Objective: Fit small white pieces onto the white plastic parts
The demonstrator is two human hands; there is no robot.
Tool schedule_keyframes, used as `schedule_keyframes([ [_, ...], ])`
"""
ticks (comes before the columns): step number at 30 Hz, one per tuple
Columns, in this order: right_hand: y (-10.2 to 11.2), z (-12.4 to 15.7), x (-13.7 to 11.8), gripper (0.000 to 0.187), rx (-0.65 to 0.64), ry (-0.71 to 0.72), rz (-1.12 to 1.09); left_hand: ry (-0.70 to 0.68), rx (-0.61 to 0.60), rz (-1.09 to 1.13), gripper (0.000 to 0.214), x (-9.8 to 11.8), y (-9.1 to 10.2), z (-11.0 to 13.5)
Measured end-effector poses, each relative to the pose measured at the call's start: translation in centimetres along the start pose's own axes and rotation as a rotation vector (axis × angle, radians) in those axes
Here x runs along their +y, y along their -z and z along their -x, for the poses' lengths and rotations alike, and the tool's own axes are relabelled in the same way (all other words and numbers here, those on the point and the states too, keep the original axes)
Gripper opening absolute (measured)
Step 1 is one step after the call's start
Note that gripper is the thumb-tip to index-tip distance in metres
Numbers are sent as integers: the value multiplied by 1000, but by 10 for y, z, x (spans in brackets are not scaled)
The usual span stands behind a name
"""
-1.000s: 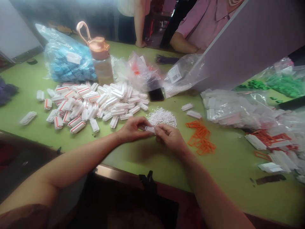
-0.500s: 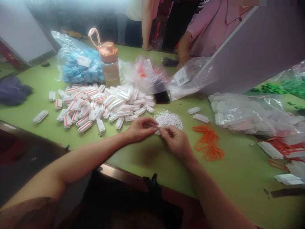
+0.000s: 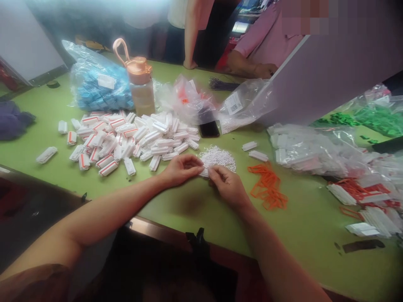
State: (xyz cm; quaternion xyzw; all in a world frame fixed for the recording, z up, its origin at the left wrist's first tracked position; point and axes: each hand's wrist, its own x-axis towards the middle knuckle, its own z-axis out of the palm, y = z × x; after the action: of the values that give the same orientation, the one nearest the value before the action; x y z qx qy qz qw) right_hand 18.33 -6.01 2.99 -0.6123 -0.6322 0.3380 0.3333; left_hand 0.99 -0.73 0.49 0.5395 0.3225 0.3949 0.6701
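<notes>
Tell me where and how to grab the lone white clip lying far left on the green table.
Take the lone white clip across its two long sides near the middle, coming from above. It lies flat and slightly angled on the table, apart from the pile of clips, so both long edges are free; its short ends probably give less hold.

Nothing here is reading as clear text. A white label (image 3: 233, 103) is sitting on the clear plastic bag (image 3: 248, 100) at the far middle of the tabletop (image 3: 195, 201), and it is showing a small dark square code (too blurred to make out) with faint lines of print beside it that are not resolving into letters or numbers. Another white label (image 3: 106, 81) is lying on the bag of blue parts (image 3: 94, 84) at the far left, and its print is staying unreadable too.
</notes>
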Motion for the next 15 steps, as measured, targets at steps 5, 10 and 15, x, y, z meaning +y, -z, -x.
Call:
schedule_keyframes([
  [5, -1, -1, 3, 34, 35, 45, 79, -31, -7, -60, 30, -8, 1, -2],
  [10, -1, -2, 10, 41, 71, -8, 23, -32, -44, -59, 38, -8, 1, -4],
  [15, 10, -11, 10, 45, 235, -20, -67, -20, -49, -41, 53, -14, 1, -5],
])
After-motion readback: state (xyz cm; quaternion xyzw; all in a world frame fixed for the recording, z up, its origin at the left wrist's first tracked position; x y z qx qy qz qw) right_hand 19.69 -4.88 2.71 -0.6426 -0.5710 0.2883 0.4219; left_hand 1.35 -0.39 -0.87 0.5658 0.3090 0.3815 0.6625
